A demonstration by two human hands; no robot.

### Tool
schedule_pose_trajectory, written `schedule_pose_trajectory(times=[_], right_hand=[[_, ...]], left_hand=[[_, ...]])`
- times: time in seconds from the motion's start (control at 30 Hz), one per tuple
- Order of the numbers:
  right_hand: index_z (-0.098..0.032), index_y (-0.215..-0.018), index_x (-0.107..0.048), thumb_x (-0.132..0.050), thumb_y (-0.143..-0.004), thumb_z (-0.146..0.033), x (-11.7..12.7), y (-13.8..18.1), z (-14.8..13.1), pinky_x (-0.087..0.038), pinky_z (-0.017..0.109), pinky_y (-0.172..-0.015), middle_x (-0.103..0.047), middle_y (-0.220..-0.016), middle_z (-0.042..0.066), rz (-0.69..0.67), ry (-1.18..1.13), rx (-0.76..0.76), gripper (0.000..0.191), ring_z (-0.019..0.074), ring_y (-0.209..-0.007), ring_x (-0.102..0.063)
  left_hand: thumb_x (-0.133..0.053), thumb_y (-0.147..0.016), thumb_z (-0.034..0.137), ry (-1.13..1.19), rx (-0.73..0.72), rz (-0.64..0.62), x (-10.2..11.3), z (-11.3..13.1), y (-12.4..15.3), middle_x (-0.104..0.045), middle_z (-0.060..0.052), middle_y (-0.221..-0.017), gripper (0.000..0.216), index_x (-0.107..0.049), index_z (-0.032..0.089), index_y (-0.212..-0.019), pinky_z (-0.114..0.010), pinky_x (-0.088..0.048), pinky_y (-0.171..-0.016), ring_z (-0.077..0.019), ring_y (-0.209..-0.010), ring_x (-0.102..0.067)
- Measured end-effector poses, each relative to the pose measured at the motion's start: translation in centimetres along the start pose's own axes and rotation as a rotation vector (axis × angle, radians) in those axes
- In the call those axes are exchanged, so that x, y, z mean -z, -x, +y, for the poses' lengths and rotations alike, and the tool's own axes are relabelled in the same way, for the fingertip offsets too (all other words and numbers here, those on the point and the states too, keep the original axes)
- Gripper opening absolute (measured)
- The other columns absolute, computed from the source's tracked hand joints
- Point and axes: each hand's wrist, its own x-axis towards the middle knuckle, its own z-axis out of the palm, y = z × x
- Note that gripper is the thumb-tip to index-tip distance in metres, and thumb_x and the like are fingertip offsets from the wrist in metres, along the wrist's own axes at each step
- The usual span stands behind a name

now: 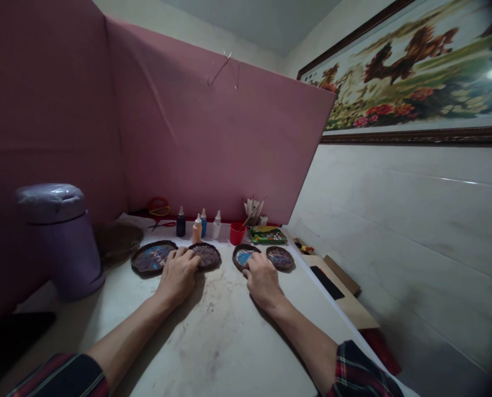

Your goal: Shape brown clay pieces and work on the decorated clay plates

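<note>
Several flat, dark-brown rimmed dishes with paint inside stand in a row on the white tabletop. My left hand [181, 273] is closed, its curled fingers at the left rim of a brown and purple dish [207, 256]. Beside that hand, to the left, lies a larger dish [149, 259] with blue and brown paint. My right hand [263, 278] bends its fingers over the right edge of a dish with a bright blue and white middle [242, 257], the thumb at its near rim. Farther right is a speckled dish [281, 259]. Both sets of fingertips are partly hidden.
Behind the dishes stand several paint bottles [197, 229], a red cup [237, 234] holding a brush, and a green packet [268, 235]. Scissors [162, 225] lie at the back left. A purple lidded container [70, 253] is at left; pink panels [213, 138] close off the back.
</note>
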Motion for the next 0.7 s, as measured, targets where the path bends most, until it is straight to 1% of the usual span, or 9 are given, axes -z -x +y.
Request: schedule_pose_trajectory(times=[0.13,0.43,0.7], right_hand=[[-0.019,-0.083,-0.058,-0.059,-0.084,-0.02,-0.3,-0.3,-0.1,-0.037,0.032,-0.077,-0.059,-0.094,0.006,0.015,-0.017,0.004,0.002,0.0218,-0.091,-0.048],[-0.018,-0.082,-0.06,-0.061,-0.082,-0.021,-1.8,-1.9,-1.6,-0.036,0.034,-0.08,-0.06,-0.096,0.008,-0.003,-0.016,0.076,0.003,0.024,-0.092,-0.047],[-0.018,-0.084,-0.061,-0.06,-0.084,-0.022,-1.7,-1.9,-2.8,-0.036,0.035,-0.08,-0.06,-0.096,0.008,-0.011,-0.028,0.108,0.004,0.0234,-0.092,-0.046]], left_hand=[[-0.044,-0.077,0.008,0.002,0.004,-0.005,0.0,0.0,0.0,-0.065,-0.01,-0.088,0.025,-0.066,0.02,-0.079,-0.042,-0.037,-0.082,-0.0286,-0.098,-0.05],[-0.045,-0.076,0.007,0.003,0.004,0.002,-0.2,0.0,-0.1,-0.065,-0.01,-0.089,0.023,-0.064,0.019,-0.078,-0.042,-0.037,-0.082,-0.0285,-0.097,-0.051],[-0.046,-0.074,0.005,0.008,0.003,0.007,-0.2,0.1,-0.1,-0.065,-0.01,-0.089,0.024,-0.065,0.019,-0.079,-0.042,-0.037,-0.081,-0.0285,-0.097,-0.052]])
